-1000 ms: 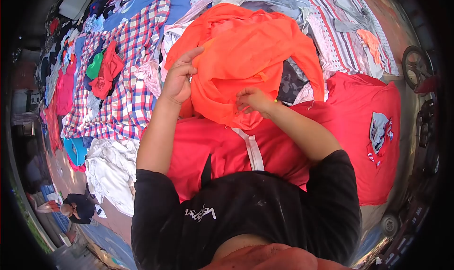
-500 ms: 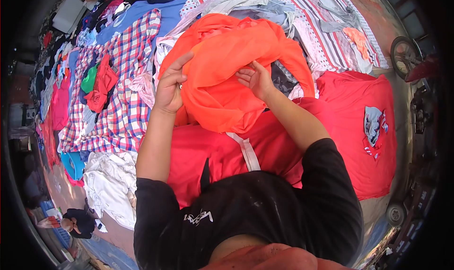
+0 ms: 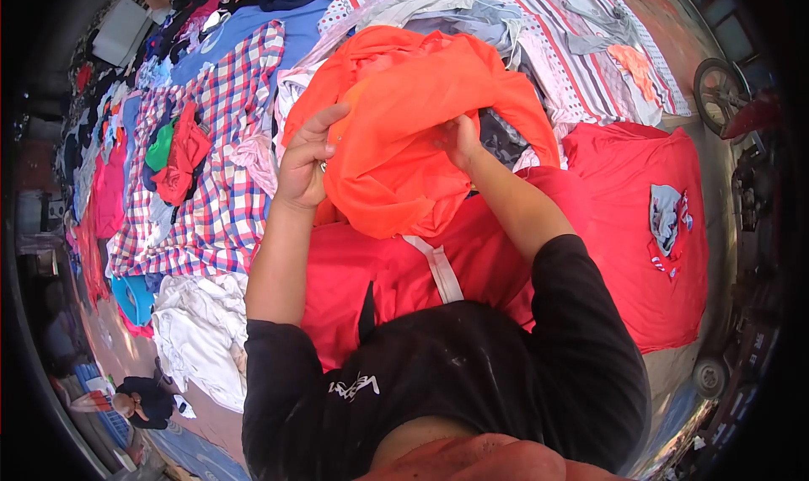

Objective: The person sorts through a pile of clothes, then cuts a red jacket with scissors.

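A bright orange garment of thin cloth is bunched up in front of me, with a long sleeve-like part hanging down its right side. At its left edge, my left hand grips the fabric between thumb and fingers. My right hand reaches into a fold on the right side, its fingers closed on the cloth and partly hidden by it. Below the garment, red cloth covers my lap, and a pale strap lies over it.
A checked cloth with small clothes on it spreads to the left, near a white cloth heap. Striped fabric lies at the back. On the right is a red cloth with a grey piece. Another person is at lower left.
My right hand has moved slightly inward, its fingers going from spread at the fold's edge to inside the fold. The left hand stays at the garment's left edge.
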Action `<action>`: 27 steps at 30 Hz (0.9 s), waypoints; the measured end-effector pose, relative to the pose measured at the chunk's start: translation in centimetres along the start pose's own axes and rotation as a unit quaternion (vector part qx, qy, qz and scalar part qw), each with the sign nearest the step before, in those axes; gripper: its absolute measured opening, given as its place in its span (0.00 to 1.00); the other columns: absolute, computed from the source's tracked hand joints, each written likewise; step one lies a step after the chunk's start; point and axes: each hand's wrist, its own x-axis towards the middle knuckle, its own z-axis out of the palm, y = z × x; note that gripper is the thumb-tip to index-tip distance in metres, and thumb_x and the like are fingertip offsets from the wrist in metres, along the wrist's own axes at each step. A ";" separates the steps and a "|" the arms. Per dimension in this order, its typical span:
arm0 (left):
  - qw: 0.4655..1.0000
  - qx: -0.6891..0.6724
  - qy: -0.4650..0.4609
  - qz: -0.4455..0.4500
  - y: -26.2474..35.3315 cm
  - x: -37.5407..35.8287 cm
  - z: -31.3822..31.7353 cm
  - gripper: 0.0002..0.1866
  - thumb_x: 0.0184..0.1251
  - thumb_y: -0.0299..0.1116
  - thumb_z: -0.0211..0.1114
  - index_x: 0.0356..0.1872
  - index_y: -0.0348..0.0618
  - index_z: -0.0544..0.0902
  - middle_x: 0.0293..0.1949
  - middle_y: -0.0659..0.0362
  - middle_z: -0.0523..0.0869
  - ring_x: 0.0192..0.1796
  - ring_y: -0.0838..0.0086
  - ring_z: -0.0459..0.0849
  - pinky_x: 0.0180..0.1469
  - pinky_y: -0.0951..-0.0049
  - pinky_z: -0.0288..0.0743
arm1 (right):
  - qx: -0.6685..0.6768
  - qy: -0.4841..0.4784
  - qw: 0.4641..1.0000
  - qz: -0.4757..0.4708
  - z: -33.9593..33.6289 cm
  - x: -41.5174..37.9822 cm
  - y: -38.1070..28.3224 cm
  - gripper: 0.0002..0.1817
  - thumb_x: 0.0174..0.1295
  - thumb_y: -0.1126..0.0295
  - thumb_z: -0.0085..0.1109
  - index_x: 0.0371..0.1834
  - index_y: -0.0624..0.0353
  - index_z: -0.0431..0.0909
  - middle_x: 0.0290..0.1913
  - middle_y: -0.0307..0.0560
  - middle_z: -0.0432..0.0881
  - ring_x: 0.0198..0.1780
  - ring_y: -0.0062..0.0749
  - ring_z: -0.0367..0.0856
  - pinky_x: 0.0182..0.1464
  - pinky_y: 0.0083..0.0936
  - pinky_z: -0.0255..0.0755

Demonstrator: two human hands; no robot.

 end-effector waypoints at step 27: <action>0.791 0.591 0.127 -0.096 -9.0 5.0 -1.3 0.18 0.78 0.46 0.61 0.46 0.37 0.81 0.31 0.66 0.78 0.34 0.83 0.73 0.37 0.75 0.70 | -0.364 -0.235 0.901 -0.032 6.7 -11.1 -9.2 0.20 0.71 0.57 0.58 0.55 0.63 0.78 0.54 0.41 0.79 0.56 0.21 0.74 0.60 0.23 0.67</action>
